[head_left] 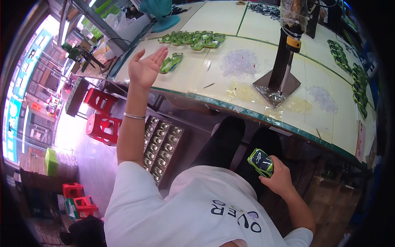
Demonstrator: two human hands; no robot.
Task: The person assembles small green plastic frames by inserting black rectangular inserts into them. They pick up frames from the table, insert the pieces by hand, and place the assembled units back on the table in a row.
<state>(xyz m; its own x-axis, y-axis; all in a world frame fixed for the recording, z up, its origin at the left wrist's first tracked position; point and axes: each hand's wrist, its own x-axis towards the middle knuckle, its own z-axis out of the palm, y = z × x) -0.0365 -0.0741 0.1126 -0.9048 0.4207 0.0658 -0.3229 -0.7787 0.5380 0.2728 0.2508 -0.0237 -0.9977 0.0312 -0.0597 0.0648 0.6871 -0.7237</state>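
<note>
My right hand (279, 177) is closed around a green toy car shell (261, 162) with a dark top and a light mark on it, held low over my lap. My left hand (145, 70) is raised at the table's left edge, palm showing and fingers stretched, with nothing in it. Right beside its fingers a single green car shell (172, 63) lies on the table. Just beyond, a group of similar green shells (195, 39) stands in rows. Small clear plastic parts (239, 63) are heaped in the table's middle.
A dark metal stand with a hanging electric screwdriver (293, 44) rises from the table (197, 82). More clear bits (323, 99) lie right of it, and green shells (358, 88) line the far right. A teal fan (161, 14), red stools (103, 127) and a tray of shiny parts (162, 144) are leftward.
</note>
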